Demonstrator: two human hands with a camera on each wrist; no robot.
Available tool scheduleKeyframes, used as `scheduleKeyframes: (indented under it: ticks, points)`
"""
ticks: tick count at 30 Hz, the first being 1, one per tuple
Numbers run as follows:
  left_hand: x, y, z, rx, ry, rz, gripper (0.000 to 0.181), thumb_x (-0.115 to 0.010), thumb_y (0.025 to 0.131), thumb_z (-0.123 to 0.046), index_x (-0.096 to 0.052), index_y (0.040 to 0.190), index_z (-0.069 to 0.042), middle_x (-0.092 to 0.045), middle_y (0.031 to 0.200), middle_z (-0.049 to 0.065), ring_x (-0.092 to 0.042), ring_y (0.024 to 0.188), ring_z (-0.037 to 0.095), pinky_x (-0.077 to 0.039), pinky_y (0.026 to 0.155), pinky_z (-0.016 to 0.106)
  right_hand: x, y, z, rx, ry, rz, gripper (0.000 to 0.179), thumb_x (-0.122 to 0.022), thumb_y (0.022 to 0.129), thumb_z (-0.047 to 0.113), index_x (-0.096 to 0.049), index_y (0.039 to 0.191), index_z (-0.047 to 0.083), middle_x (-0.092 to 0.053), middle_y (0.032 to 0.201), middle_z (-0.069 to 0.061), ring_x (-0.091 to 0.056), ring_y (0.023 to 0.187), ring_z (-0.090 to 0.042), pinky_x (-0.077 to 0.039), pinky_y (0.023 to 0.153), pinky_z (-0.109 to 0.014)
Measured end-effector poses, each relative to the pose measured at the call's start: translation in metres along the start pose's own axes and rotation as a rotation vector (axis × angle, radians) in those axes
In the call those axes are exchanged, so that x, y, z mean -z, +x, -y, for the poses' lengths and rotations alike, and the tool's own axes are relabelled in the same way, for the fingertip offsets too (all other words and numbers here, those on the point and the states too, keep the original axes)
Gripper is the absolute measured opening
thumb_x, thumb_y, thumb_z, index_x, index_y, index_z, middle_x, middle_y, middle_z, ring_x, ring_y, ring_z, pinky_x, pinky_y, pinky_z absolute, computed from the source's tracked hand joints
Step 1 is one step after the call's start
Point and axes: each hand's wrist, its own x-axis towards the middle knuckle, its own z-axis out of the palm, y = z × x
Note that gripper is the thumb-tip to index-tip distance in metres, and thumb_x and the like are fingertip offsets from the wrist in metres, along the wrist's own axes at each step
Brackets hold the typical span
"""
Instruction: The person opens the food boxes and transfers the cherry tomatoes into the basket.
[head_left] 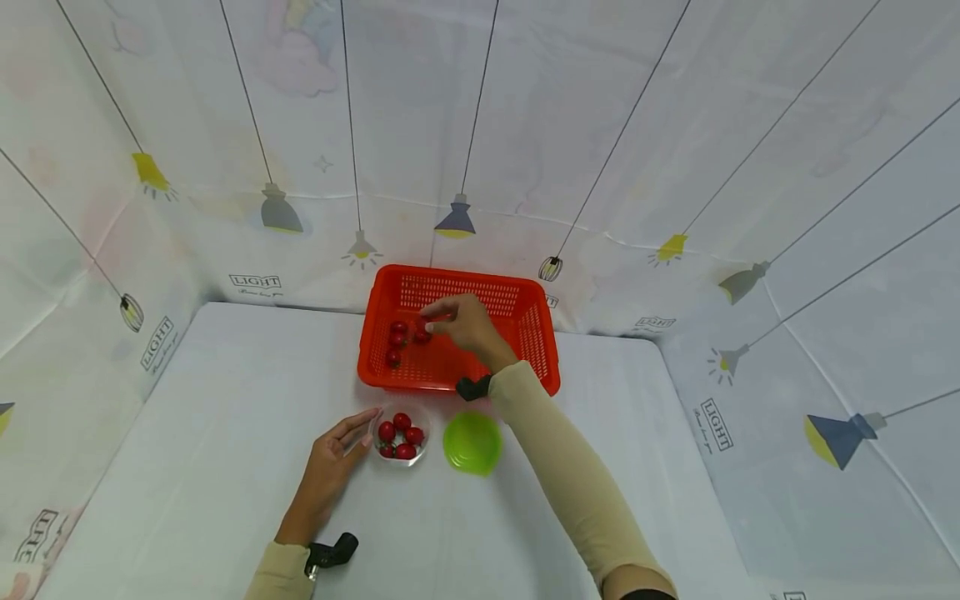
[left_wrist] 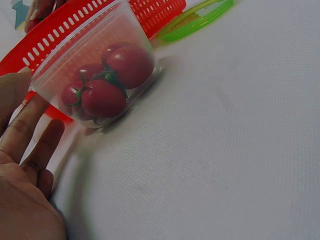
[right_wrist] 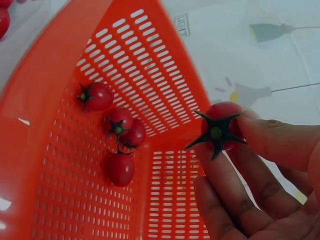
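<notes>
Over the left part of a red perforated plastic basket (head_left: 551,354), my right hand (head_left: 471,325) pinches a cherry tomato (right_wrist: 225,110) between thumb and fingers, its green star-shaped stem showing in the right wrist view. Several other tomatoes (right_wrist: 120,169) lie on the basket floor below. In front of the basket stands a clear plastic container (left_wrist: 122,25) with several tomatoes (left_wrist: 131,66) inside. My left hand (head_left: 330,467) rests beside it, fairly straight fingertips touching its left side near the rim.
A green round lid (head_left: 472,442) lies on the white table (head_left: 247,400), right of the container and in front of the basket. Behind the basket rises a white backdrop (head_left: 405,125) printed with hanging lamps.
</notes>
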Motion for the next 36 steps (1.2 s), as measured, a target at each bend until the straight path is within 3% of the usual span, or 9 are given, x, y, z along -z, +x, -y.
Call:
scheduleKeyframes:
  ticks: [4,6,13,17,21,30,36]
  points:
    - [0.0,0.0,0.0,0.016,0.008,0.001,0.049,-0.068,0.105,-0.032,-0.057,0.153,-0.026,-0.058,0.159,-0.006,-0.042,0.153,0.003,-0.027,0.13,0.032,0.0,0.004,-0.002,-0.002,-0.014,0.023,0.03,-0.079,0.097,0.015,-0.078,0.127,0.012,-0.075,0.127,0.0,-0.066,0.12,-0.024,-0.055,0.106,-0.049]
    - [0.0,0.0,-0.001,0.02,0.012,-0.003,0.049,-0.069,0.105,-0.033,-0.057,0.152,-0.028,-0.058,0.158,-0.008,-0.042,0.152,0.001,-0.027,0.128,0.028,-0.001,0.006,-0.003,-0.011,-0.021,0.033,0.03,-0.079,0.097,0.015,-0.078,0.127,0.012,-0.075,0.127,0.0,-0.067,0.119,-0.024,-0.055,0.106,-0.049]
    - [-0.001,0.0,-0.001,0.0,0.005,0.01,0.049,-0.068,0.106,-0.029,-0.056,0.153,-0.023,-0.057,0.16,-0.002,-0.041,0.155,0.006,-0.015,0.132,0.061,-0.003,0.015,-0.011,-0.055,-0.049,0.05,0.029,-0.08,0.097,0.016,-0.079,0.125,0.014,-0.075,0.126,0.002,-0.066,0.12,-0.024,-0.052,0.11,-0.052]
    - [-0.001,0.0,-0.002,0.001,0.003,0.005,0.049,-0.068,0.106,-0.028,-0.057,0.153,-0.023,-0.057,0.16,-0.001,-0.039,0.157,0.012,-0.015,0.132,0.061,-0.004,0.02,-0.014,-0.05,-0.057,0.054,0.025,-0.08,0.096,0.015,-0.081,0.122,0.014,-0.075,0.127,0.001,-0.066,0.122,-0.024,-0.054,0.109,-0.049]
    - [-0.001,0.0,-0.002,0.011,-0.007,-0.006,0.048,-0.069,0.105,-0.029,-0.058,0.152,-0.023,-0.058,0.159,0.0,-0.037,0.158,0.016,-0.014,0.133,0.062,-0.005,0.026,-0.019,-0.069,0.011,0.091,0.024,-0.078,0.096,0.009,-0.081,0.12,0.011,-0.075,0.128,-0.004,-0.068,0.121,-0.026,-0.056,0.108,-0.046]
    - [-0.001,-0.001,-0.001,0.022,0.005,-0.004,0.049,-0.069,0.105,-0.032,-0.058,0.152,-0.024,-0.057,0.159,-0.001,-0.036,0.159,0.017,-0.014,0.132,0.064,-0.012,0.039,-0.027,-0.155,0.114,0.15,0.025,-0.079,0.095,0.005,-0.081,0.12,0.006,-0.078,0.125,-0.009,-0.071,0.11,-0.025,-0.052,0.112,-0.056]
    - [0.0,0.0,0.0,0.008,-0.01,-0.008,0.049,-0.07,0.105,-0.031,-0.058,0.151,-0.024,-0.058,0.159,-0.001,-0.038,0.157,0.012,-0.015,0.133,0.06,-0.014,0.045,-0.028,-0.15,0.071,0.158,0.025,-0.079,0.094,0.003,-0.081,0.118,0.007,-0.079,0.121,-0.008,-0.074,0.106,-0.023,-0.06,0.099,-0.043]
